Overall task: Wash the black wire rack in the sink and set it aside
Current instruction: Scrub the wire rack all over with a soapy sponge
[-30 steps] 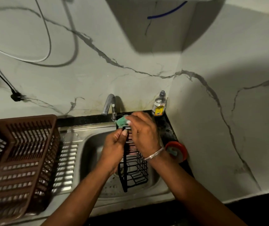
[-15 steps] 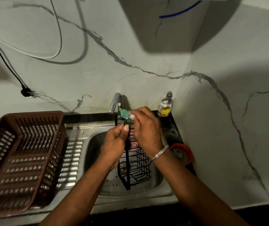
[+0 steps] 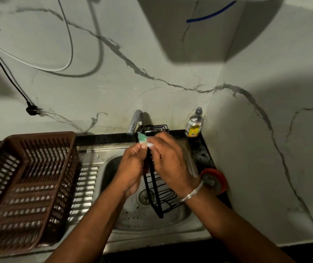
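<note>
The black wire rack (image 3: 160, 194) stands upright in the steel sink (image 3: 170, 223), its lower end on the basin floor and its top near the tap (image 3: 135, 120). My left hand (image 3: 132, 168) grips the rack's upright bar from the left. A green scrub sponge (image 3: 142, 138) with white foam is pinched in my right hand (image 3: 170, 164), pressed against the top of the rack. A metal bangle sits on my right wrist. Both hands hide the rack's middle.
A brown plastic dish basket (image 3: 28, 186) sits on the ribbed drainboard to the left. A dish soap bottle (image 3: 194, 124) stands at the back right corner. A red round container (image 3: 215, 180) lies on the black counter right of the sink. Cables hang on the marble wall.
The view has shifted slightly. My right hand with the sponge has kept rubbing at the rack's top near the tap. My left hand stays on the rack.
</note>
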Tool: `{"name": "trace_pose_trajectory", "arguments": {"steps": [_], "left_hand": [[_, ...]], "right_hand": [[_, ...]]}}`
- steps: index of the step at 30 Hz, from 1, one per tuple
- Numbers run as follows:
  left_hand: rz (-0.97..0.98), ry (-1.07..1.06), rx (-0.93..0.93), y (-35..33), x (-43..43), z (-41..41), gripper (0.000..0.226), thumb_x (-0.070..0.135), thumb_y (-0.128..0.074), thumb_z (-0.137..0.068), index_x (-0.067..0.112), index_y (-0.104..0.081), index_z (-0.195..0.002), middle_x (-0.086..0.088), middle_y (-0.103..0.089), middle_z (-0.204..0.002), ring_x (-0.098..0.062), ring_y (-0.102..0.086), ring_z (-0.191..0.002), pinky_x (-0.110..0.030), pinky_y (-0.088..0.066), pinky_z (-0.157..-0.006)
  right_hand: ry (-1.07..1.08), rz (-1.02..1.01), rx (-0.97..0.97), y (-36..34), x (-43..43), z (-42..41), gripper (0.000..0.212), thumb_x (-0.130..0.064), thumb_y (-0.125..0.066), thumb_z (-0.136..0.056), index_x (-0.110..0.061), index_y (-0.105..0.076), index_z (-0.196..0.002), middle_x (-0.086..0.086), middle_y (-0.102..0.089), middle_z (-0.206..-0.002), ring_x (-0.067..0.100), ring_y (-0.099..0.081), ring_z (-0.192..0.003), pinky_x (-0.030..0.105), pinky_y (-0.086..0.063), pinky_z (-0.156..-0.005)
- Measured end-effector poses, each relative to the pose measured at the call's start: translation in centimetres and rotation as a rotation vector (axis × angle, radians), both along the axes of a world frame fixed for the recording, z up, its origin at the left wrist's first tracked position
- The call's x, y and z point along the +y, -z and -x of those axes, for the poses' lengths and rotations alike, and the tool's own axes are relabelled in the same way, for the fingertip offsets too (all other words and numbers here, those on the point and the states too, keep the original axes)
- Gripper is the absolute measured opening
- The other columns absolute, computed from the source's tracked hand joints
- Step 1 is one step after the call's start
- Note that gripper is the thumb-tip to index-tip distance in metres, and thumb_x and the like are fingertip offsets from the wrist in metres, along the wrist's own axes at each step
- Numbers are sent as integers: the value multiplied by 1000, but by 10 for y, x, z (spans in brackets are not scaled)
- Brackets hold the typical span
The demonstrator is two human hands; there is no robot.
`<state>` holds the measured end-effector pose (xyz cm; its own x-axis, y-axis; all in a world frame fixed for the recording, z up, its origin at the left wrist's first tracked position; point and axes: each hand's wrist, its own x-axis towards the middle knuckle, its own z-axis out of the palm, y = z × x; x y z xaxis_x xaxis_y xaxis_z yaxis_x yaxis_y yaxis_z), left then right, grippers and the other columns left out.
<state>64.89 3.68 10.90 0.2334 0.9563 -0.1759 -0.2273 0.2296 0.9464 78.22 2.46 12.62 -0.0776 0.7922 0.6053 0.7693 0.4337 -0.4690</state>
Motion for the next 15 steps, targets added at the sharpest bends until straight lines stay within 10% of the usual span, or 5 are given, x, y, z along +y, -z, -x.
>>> {"name": "trace_pose_trajectory", "arguments": {"steps": [3, 6, 10, 15], "left_hand": [[149, 104, -242, -4, 1, 3, 75, 70, -26, -105, 10, -68, -124, -16, -74, -104, -25, -73, -86, -36, -62, -70], [239, 42, -377, -7, 2, 6, 76, 68, -31, -105, 7, -76, -109, -18, -75, -101, -23, -76, -87, -36, -66, -74], [255, 30, -367, -6, 5, 8, 79, 67, -33, -105, 1, -63, -136, -28, -69, -124, -32, -72, -108, -45, -64, -87], [200, 17, -291, -10, 0, 8, 50, 39, -42, -112, -2, -64, -130, -21, -76, -99, -25, -76, -76, -32, -63, -58]], "right_hand": [[14, 16, -10, 5, -4, 5, 19, -4, -59, -97, -10, -72, -109, 1, -59, -103, 16, -58, -95, 34, -53, -76], [-44, 9, -35, 10, -9, 8, 21, -2, -59, -94, -9, -73, -108, 6, -64, -105, 20, -60, -98, 34, -54, -80], [37, 26, -17, 5, -16, 2, 26, -6, -54, -96, -12, -73, -113, 0, -62, -105, 13, -58, -94, 22, -55, -79], [135, 83, 50, 2, -1, -8, 24, -1, -61, -95, -13, -73, -112, -3, -60, -106, 9, -60, -90, 12, -53, -76]]}}
